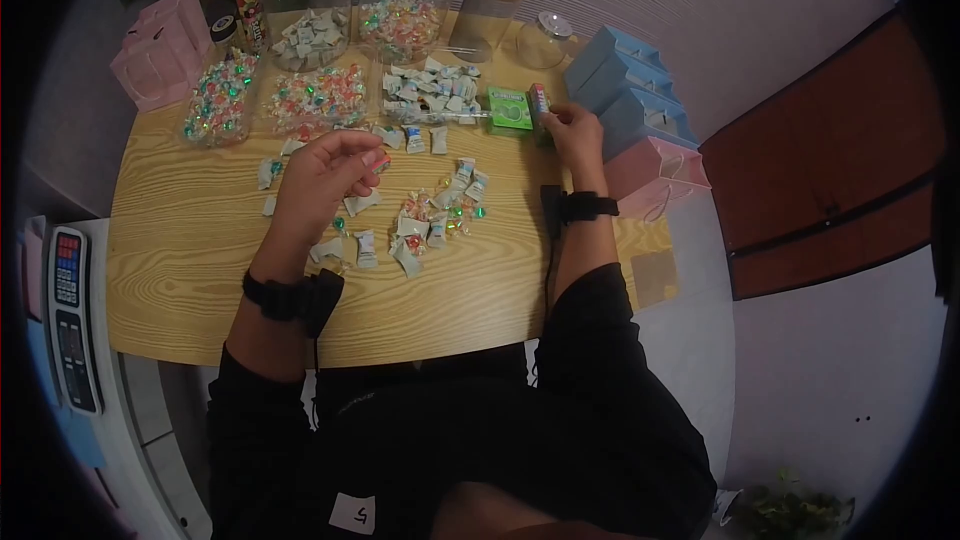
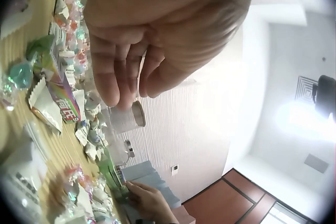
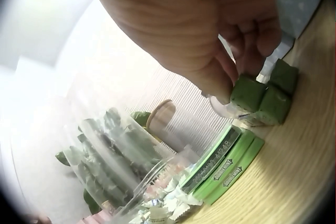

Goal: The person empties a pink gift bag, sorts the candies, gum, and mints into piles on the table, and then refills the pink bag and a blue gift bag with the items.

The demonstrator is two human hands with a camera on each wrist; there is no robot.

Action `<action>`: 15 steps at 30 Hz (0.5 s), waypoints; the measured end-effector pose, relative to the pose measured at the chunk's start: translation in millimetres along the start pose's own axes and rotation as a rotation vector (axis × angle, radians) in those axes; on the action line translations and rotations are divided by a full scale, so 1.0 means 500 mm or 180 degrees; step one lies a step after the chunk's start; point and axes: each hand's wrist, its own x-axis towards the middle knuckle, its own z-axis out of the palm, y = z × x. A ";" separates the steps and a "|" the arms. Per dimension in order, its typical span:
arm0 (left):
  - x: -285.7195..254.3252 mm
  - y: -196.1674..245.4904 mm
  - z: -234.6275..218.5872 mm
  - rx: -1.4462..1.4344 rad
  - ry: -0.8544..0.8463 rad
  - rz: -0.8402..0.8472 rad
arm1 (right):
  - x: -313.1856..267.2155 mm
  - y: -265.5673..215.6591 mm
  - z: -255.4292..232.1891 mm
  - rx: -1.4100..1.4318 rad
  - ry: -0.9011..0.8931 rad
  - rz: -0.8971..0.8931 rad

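My left hand (image 1: pixel 325 175) hovers over the scattered candies, its fingers loosely bent. No object shows between those fingers in the left wrist view, where a rainbow-striped packet (image 2: pixel 64 97) lies on the table side, apart from them. At the table's back right, my right hand (image 1: pixel 576 135) pinches a small stick pack (image 1: pixel 540 100) beside a green flat pack (image 1: pixel 510 108). The right wrist view shows thumb and fingers at a bundle of green-ended sticks (image 3: pixel 261 98), near two green flat packs (image 3: pixel 226 166); the fingertips are partly hidden behind the bundle.
Clear tubs of wrapped candy (image 1: pixel 318 95) line the back, with tall jars and a wooden-lidded jar (image 1: pixel 490 15) behind. Blue bags (image 1: pixel 640 90) and a pink bag (image 1: pixel 655 172) stand right, another pink bag (image 1: pixel 160 50) left. Loose candies (image 1: pixel 430 225) lie mid-table.
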 end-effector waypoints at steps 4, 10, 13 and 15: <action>0.010 -0.021 -0.018 0.0518 0.0174 0.0108 | 0.000 0.003 -0.003 0.0097 -0.0080 0.0035; 0.010 -0.025 -0.036 0.1809 0.0543 0.0448 | 0.002 0.010 -0.001 0.0051 -0.0103 0.0067; 0.008 -0.022 -0.039 0.2370 0.0577 0.0440 | 0.004 0.015 -0.001 0.0053 -0.0137 0.0100; 0.005 -0.016 -0.039 0.2622 0.0588 0.0417 | 0.005 0.016 -0.003 0.0001 -0.0137 0.0093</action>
